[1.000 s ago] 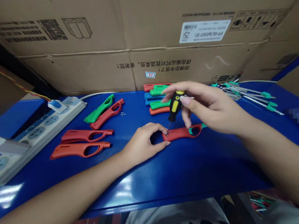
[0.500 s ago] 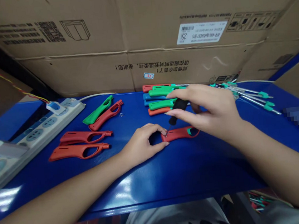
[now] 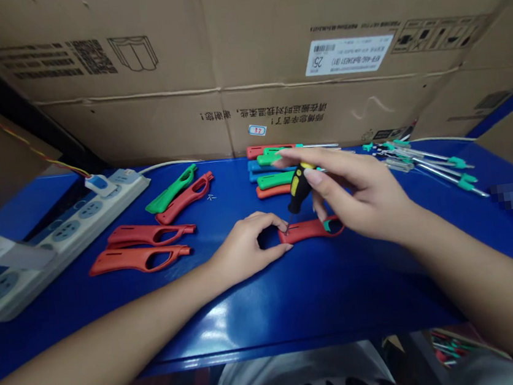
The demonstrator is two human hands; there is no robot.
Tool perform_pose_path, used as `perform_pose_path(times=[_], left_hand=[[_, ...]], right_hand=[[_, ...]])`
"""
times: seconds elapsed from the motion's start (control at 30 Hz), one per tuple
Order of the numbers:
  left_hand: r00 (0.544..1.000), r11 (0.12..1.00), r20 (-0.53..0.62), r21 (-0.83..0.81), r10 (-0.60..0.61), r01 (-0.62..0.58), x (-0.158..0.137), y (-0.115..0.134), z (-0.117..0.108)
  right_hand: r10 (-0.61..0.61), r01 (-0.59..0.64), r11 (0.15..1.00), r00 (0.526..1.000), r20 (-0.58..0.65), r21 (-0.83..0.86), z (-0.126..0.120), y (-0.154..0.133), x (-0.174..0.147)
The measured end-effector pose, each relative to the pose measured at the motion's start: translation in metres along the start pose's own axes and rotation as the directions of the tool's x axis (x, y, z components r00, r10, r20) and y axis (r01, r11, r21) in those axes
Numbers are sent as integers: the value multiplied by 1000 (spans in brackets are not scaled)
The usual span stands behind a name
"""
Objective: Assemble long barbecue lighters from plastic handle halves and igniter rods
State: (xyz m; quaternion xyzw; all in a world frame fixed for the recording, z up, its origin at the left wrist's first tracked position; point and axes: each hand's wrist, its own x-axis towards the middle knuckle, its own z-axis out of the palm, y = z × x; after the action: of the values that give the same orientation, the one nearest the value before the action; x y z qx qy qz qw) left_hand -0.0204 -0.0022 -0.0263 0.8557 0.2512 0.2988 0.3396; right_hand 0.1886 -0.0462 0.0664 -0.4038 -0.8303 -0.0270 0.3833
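Observation:
A red lighter handle point(image 3: 309, 230) with a green trigger lies flat on the blue table. My left hand point(image 3: 248, 243) pinches its left end between thumb and forefinger. Above it, my right hand point(image 3: 353, 187) grips a black and yellow screwdriver point(image 3: 300, 189) by thumb and fingers. The screwdriver leans to the right, and its thin shaft comes down to the handle's left end, close to my left fingertips. Whether the tip sits in a screw is too small to tell.
Red and green handle shells point(image 3: 147, 234) lie left. Tiny screws point(image 3: 211, 197) sit beside them. Behind my right hand are assembled lighters point(image 3: 276, 181); metal rods with green parts point(image 3: 439, 165) lie right. A power strip point(image 3: 75, 228) runs along the left; a cardboard box point(image 3: 224, 116) stands behind.
My right hand's fingers have shifted around the screwdriver, so its yellow markings now show. The left hand and the red lighter handle stay in place.

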Motion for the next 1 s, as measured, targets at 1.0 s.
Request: perform_pose_path(times=[1.0], left_hand=[[1000,1000,-5,17,13,-13,-1,0,1]], right_hand=[[-222,209,958,974,-44,-197,6,13,-6]])
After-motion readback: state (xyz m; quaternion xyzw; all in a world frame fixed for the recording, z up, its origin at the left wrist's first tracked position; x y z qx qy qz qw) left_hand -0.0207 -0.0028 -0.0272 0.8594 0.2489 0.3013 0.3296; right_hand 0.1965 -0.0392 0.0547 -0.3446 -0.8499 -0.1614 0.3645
